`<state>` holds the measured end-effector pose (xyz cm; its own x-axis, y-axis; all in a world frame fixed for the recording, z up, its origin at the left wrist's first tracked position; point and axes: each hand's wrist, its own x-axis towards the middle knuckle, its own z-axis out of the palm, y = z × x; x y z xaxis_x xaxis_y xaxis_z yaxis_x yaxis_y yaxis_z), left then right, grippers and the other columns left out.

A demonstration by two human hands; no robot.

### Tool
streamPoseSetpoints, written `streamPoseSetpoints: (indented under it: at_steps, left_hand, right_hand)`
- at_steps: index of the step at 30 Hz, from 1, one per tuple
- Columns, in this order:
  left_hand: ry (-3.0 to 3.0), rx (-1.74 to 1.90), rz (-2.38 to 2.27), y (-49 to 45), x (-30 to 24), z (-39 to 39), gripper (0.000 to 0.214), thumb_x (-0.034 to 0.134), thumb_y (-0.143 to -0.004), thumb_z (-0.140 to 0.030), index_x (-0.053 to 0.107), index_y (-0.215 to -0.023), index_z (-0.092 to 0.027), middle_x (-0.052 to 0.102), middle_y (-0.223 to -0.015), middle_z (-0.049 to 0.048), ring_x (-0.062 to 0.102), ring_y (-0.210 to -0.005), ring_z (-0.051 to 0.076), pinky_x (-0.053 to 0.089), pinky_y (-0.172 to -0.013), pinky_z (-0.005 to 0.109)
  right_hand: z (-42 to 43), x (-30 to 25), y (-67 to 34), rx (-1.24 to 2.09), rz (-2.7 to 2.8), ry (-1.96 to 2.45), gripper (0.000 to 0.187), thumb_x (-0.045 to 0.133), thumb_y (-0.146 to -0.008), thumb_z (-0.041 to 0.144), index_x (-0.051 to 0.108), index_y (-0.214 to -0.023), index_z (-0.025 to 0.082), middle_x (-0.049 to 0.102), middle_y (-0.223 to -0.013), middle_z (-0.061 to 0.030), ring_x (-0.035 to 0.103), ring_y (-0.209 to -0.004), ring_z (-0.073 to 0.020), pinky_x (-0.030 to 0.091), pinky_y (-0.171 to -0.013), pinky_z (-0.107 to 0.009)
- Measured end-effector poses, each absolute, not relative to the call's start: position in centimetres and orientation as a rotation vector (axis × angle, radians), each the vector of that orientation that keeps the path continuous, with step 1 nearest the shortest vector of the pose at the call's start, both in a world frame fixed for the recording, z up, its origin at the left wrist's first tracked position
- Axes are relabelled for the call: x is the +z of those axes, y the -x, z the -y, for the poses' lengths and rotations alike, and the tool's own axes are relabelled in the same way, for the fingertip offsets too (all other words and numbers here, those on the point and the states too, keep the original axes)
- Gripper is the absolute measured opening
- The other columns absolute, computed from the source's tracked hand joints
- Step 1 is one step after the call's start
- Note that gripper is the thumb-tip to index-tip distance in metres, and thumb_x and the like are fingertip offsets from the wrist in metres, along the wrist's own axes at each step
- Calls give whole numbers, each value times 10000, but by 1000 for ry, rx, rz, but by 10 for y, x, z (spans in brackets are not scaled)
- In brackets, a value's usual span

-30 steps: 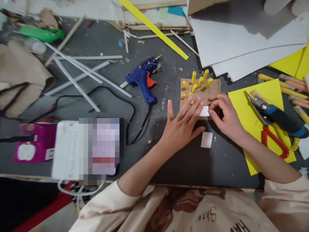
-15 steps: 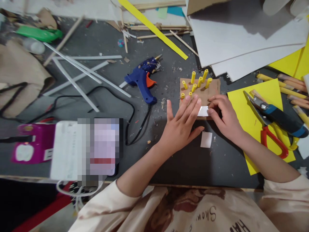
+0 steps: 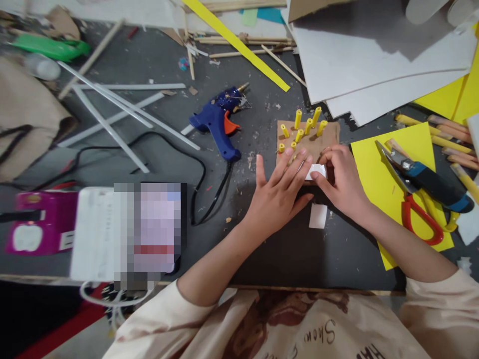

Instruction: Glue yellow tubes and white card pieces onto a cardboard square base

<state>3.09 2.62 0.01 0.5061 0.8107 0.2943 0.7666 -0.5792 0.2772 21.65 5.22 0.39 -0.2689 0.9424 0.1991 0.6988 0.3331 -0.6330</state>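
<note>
A small brown cardboard square (image 3: 325,137) lies on the dark table with several short yellow tubes (image 3: 307,127) standing upright on it. My left hand (image 3: 279,192) lies flat with fingers stretched out, its fingertips pressing the cardboard's near left part. My right hand (image 3: 342,182) is curled beside it, fingers pinching a small white paper piece (image 3: 316,172) against the cardboard's near edge. Another white paper piece (image 3: 318,216) lies loose on the table just below both hands.
A blue glue gun (image 3: 219,119) with a black cord lies left of the cardboard. Yellow paper (image 3: 389,154) carrying red-handled scissors (image 3: 419,219) and a blue-handled tool (image 3: 430,179) sits right. White sheets (image 3: 374,70) at back, white glue sticks (image 3: 116,114) and a magenta box (image 3: 33,229) left.
My right hand has slid the white piece slightly left toward my left fingertips. The view has shifted a little; my left hand stays pressed on the cardboard.
</note>
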Motion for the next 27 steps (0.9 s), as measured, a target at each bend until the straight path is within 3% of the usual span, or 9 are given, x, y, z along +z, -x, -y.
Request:
streamPoseSetpoints:
  at_steps: [27]
  left_hand:
    - [-2671, 498, -1463, -31, 5, -24, 635, 474, -959, -405, 288, -1524, -186, 456, -1512, 109, 324, -1457, 302, -41, -1211, 571]
  right_hand:
    - [-52, 2, -214, 517, 2057, 1419, 159, 524, -892, 361, 417, -896, 242, 561, -1015, -94, 527, -984, -267, 440, -836, -443]
